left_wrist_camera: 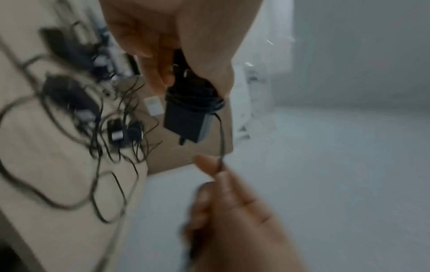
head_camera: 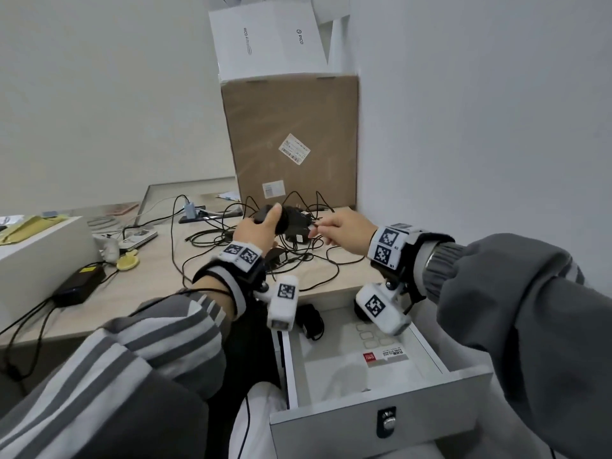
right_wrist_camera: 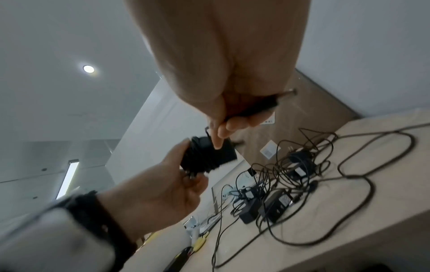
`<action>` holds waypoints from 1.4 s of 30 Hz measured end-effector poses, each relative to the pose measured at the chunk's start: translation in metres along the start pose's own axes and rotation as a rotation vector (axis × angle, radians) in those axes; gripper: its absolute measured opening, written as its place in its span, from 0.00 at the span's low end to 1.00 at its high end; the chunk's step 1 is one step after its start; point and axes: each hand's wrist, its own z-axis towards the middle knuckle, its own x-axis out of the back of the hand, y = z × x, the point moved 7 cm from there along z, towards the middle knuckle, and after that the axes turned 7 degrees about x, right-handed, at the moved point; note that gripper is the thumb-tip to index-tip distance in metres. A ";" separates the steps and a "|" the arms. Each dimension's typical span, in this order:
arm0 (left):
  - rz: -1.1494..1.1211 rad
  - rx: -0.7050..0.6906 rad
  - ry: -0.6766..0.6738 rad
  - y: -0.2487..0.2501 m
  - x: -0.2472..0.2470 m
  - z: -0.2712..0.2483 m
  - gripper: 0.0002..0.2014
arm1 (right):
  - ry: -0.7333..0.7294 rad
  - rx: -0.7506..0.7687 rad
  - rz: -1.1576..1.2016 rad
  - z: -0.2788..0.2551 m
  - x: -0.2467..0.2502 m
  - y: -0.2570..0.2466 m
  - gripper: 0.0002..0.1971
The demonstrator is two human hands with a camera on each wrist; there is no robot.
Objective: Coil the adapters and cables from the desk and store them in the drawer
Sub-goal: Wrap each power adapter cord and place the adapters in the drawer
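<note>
left hand (head_camera: 256, 230) grip clamped on power adapter (left_wrist_camera: 186, 117) above table (head_camera: 159, 279); right hand (head_camera: 344, 234) pinches its cable tail (left_wrist_camera: 222, 139). risk: slack tail, wraps spring loose before open drawer (head_camera: 427, 339).

Head view high over the desk (head_camera: 159, 286); wrist views close, sharing its cables (left_wrist_camera: 109, 193).

A black adapter (left_wrist_camera: 186, 119), with its cable (left_wrist_camera: 221, 136) wound around its upper part, is gripped from above by the left hand (left_wrist_camera: 186, 36). The loose end of the cable is pinched just below by the fingers (left_wrist_camera: 207, 163) of the right hand (left_wrist_camera: 232, 220). At the left, blurred, more adapters (left_wrist_camera: 69, 93) and tangled cables (left_wrist_camera: 109, 184) are seen on the light surface (left_wrist_camera: 35, 147), with a brown cardboard box (left_wrist_camera: 177, 156) behind.
</note>
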 end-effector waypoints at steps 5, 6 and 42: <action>-0.619 0.196 -0.317 -0.005 -0.030 -0.009 0.27 | -0.003 -0.040 0.212 -0.007 -0.025 0.018 0.11; -0.635 0.181 -0.420 -0.002 -0.034 -0.014 0.26 | -0.002 -0.066 0.256 -0.008 -0.024 0.023 0.10; -0.094 0.254 -0.483 -0.053 -0.085 -0.045 0.25 | -0.225 -0.239 0.039 -0.037 -0.061 0.071 0.16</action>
